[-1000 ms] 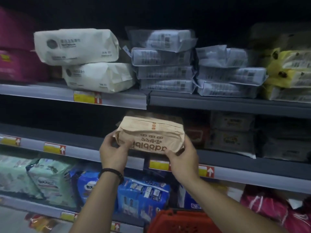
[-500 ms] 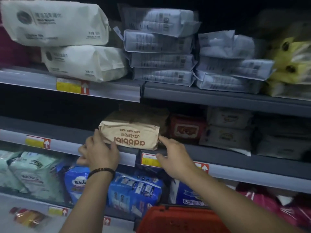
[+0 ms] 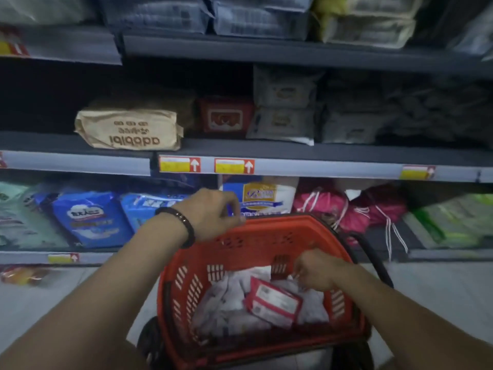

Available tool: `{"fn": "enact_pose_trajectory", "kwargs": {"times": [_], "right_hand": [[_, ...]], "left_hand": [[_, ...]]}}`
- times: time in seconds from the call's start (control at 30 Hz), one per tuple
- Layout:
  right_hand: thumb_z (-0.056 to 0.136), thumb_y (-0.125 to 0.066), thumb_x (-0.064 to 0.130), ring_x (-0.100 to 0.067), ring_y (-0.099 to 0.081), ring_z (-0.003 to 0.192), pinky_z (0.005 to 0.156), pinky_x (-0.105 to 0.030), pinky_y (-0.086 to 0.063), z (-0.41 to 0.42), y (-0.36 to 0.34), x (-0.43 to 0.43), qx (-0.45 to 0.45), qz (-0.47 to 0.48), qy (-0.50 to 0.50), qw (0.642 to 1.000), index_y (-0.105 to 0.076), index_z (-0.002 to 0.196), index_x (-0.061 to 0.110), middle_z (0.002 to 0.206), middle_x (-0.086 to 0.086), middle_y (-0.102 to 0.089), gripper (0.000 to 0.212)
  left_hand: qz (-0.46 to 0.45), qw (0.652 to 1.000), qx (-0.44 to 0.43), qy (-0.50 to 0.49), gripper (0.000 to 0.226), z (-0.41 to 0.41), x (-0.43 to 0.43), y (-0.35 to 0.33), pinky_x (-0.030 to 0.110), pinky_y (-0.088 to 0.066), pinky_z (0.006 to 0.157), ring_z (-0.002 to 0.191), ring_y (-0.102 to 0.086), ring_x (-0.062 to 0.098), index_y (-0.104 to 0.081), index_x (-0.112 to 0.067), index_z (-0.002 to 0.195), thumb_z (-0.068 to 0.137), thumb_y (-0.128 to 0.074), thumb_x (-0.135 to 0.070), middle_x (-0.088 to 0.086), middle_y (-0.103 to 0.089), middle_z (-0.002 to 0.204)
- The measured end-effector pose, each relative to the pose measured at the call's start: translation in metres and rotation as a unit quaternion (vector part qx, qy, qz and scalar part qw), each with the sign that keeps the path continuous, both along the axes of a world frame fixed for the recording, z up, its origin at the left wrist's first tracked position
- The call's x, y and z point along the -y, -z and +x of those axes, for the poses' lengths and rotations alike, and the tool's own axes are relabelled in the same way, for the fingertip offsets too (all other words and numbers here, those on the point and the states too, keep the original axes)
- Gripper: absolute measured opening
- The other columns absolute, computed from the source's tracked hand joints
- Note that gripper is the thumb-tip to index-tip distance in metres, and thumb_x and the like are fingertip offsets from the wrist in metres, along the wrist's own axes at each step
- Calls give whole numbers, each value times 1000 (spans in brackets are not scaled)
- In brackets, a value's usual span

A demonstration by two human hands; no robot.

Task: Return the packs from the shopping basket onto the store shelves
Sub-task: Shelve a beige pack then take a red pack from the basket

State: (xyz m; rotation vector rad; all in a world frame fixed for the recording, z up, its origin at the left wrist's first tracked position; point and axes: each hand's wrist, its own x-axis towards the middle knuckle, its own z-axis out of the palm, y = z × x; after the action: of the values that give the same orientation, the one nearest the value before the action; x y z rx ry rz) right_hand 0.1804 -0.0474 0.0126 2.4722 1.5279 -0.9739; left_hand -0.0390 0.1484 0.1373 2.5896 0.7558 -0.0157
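The right hand [image 3: 316, 271] reaches inside the red basket [image 3: 266, 231], fingers pinching a white pack [image 3: 229, 297]; the left hand [image 3: 210, 213], loosely curled and empty, hovers at the basket's far rim.

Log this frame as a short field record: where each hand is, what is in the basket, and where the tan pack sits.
left hand: over the far rim of the red plastic shopping basket, fingers curled, holding nothing visible
right hand: inside the basket, fingers pinched at a white pack; grip unclear
basket contents: white packs and a flat pink pack with white labels
tan paper-wrapped pack: lying on the middle grey shelf, no hand on it
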Motion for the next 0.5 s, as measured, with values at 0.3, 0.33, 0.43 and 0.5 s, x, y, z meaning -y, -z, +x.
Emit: {"fn": "enact_pose_trajectory", "kwargs": {"times": [0.3, 0.33, 0.43, 0.5], "right_hand": [[78, -79, 42, -23, -71, 112, 95, -35, -60, -19, 95, 10, -26, -110, 15, 994, -52, 151, 34, 141, -8, -66, 78], [72, -82, 46, -24, -67, 121, 102, -39, -57, -15, 118, 8, -19, -109, 30, 993, -49, 152, 32, 145, -8, -62, 87], [68, -91, 41, -26, -63, 124, 97, -38, -57, -14, 138, 0, -13, -102, 74, 992, -45, 155, 31, 146, -7, -59, 99], [72, -91, 36, -27, -65, 122, 97, -36, -57, -18, 133, -10, -25, -94, 90, 991, -44, 157, 32, 143, -7, -62, 97]], "left_hand": [[-18, 910, -396, 121, 61, 15, 52, 58, 34, -36, 114, 139, -49, 27, -56, -19, 146, 101, -49, -59, 5, -51, 155], [-14, 911, -393, 125, 60, 21, 53, 58, 35, -37, 113, 138, -50, 28, -56, -16, 146, 102, -47, -57, 7, -52, 154], [-42, 940, -310, 133, 58, 40, 50, 54, 33, -36, 112, 140, -48, 28, -46, -21, 152, 105, -45, -55, 5, -48, 157], [-61, 953, -264, 133, 54, 47, 43, 54, 30, -36, 110, 138, -49, 25, -47, -26, 151, 104, -46, -54, 1, -50, 155]]}}
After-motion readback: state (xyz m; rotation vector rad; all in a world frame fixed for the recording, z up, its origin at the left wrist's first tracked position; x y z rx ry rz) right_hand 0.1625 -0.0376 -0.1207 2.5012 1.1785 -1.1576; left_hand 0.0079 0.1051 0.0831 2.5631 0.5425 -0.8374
